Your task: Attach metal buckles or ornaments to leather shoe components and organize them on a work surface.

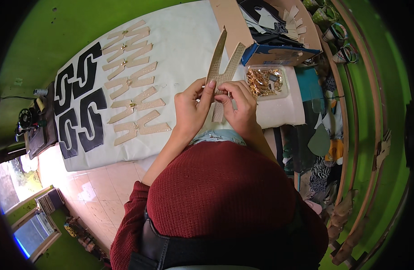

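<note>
Between my hands is a beige, crocodile-textured leather strap piece (224,77), with two long arms spreading upward and a lower end hanging down. My left hand (193,104) grips its left side, thumb pressed on the front. My right hand (238,105) is closed in a pinch at the middle of the piece; anything small in those fingertips is hidden. Just right of my right hand, a clear plastic tray (282,93) holds gold-coloured metal fittings. Left of my hands, a column of similar beige strap pieces (129,82) lies on the table, with gold fittings at their centres.
Several black S-shaped pieces (90,118) lie at the left of the white-covered table (180,45). A cardboard box (279,56) of leather scraps stands at the far right. A sewing machine (29,119) is at the far left. Shelves with fabric pieces (318,140) line the right.
</note>
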Demonstrator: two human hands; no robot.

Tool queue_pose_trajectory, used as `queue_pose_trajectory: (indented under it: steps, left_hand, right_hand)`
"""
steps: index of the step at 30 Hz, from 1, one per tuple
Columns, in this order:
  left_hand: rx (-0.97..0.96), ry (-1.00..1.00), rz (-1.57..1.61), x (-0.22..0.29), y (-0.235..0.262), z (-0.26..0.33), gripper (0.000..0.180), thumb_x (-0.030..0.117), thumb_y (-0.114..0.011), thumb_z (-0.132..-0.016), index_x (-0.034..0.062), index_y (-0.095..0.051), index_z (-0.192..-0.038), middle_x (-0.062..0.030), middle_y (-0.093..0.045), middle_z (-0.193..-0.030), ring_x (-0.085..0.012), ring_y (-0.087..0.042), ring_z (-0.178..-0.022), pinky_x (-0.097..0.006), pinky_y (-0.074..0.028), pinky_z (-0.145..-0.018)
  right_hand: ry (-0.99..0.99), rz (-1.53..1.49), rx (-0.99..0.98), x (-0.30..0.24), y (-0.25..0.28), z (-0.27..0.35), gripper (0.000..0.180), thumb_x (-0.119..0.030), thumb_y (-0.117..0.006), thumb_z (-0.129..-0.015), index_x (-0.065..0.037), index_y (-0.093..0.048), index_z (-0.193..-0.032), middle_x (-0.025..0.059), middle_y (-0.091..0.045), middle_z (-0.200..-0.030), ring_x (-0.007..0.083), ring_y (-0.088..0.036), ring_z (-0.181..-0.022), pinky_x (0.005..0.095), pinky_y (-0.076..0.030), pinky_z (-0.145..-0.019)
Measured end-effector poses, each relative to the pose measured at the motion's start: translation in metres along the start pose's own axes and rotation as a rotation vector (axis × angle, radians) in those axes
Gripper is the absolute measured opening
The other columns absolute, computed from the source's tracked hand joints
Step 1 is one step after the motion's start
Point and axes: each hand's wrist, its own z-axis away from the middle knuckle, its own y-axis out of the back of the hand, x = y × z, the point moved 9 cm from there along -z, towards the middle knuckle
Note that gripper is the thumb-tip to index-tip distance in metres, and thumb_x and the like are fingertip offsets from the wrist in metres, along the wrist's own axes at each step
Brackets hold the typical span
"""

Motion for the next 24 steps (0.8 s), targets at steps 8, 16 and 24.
queue_pose_trajectory:
  steps: [8,16,24]
  left_hand:
    - [0.009,-0.024,-0.021,0.005,0.003,0.000,0.019,0.015,-0.059,-0.090,-0.0032,-0.064,-0.092,-0.0122,-0.065,-0.066,-0.0086,-0.062,-0.061,-0.023,-0.045,-0.052]
    - [0.046,-0.062,-0.016,0.012,0.008,0.000,0.020,0.016,-0.060,-0.090,-0.0026,-0.065,-0.093,-0.0120,-0.065,-0.066,-0.0096,-0.063,-0.062,-0.023,-0.046,-0.053]
    - [0.076,-0.127,-0.015,0.020,0.012,0.005,0.018,0.014,-0.061,-0.089,-0.0026,-0.065,-0.095,-0.0117,-0.066,-0.070,-0.0100,-0.064,-0.064,-0.023,-0.047,-0.056]
  right_hand:
    - [0.048,0.077,-0.062,-0.007,-0.007,-0.004,0.029,0.008,-0.066,-0.068,0.001,-0.055,-0.094,0.0119,-0.059,-0.087,0.0301,-0.055,-0.078,0.0376,-0.046,-0.067]
    - [0.059,0.039,0.083,-0.008,-0.002,0.002,0.021,0.005,-0.067,-0.072,-0.001,-0.057,-0.090,0.0112,-0.059,-0.084,0.0268,-0.056,-0.073,0.0346,-0.046,-0.063]
    - [0.037,0.022,0.151,-0.013,0.006,-0.001,0.021,0.004,-0.070,-0.068,-0.002,-0.060,-0.086,0.0093,-0.061,-0.080,0.0265,-0.056,-0.071,0.0337,-0.046,-0.062]
